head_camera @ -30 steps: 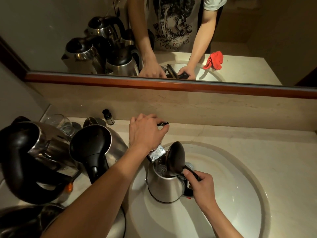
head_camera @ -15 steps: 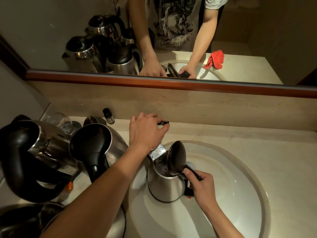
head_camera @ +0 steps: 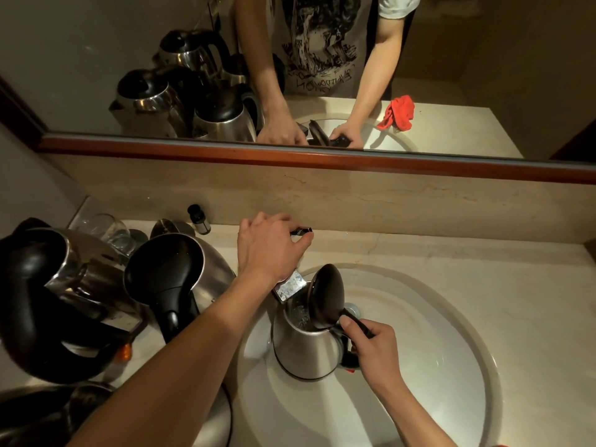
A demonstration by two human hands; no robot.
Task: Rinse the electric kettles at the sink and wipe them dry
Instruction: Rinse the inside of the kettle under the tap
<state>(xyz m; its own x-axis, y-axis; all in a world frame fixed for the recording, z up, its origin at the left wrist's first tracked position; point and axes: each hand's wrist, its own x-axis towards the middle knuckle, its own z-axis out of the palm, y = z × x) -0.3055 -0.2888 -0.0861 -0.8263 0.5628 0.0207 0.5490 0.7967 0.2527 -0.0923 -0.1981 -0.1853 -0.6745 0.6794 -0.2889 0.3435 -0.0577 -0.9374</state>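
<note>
Nearest me, the right hand [head_camera: 375, 345] is wrapped around the black handle of the kettle [head_camera: 306, 345] that stands upright in the sink [head_camera: 451, 366], its lid [head_camera: 325, 296] tipped up and open; the spout of the tap [head_camera: 288, 285] hangs just over the kettle's mouth, and something glints inside that looks like water, though I cannot see a stream. The left hand [head_camera: 269, 245] reaches further back, its fingers curled over the tap lever [head_camera: 301, 232].

What could go wrong, to my eye: if the lever is thrown too far the kettle may overfill and spill over the body toward the base, where the contacts should stay dry; the raised lid sits touching or almost touching the tap, so lifting the kettle straight up would likely knock it; a wet handle could slip in the grip.

Room is lopsided; to the left the table [head_camera: 419, 253] is crowded with other kettles [head_camera: 174, 279] standing close together, the nearest just beside the left forearm, so an elbow swing could topple one; to the right the basin and table lie open. Beyond, a small bottle [head_camera: 198, 217] and a glass [head_camera: 109, 229] stand by the back wall; the mirror [head_camera: 483, 59] shows a red cloth [head_camera: 398, 112] at the sink's edge.
</note>
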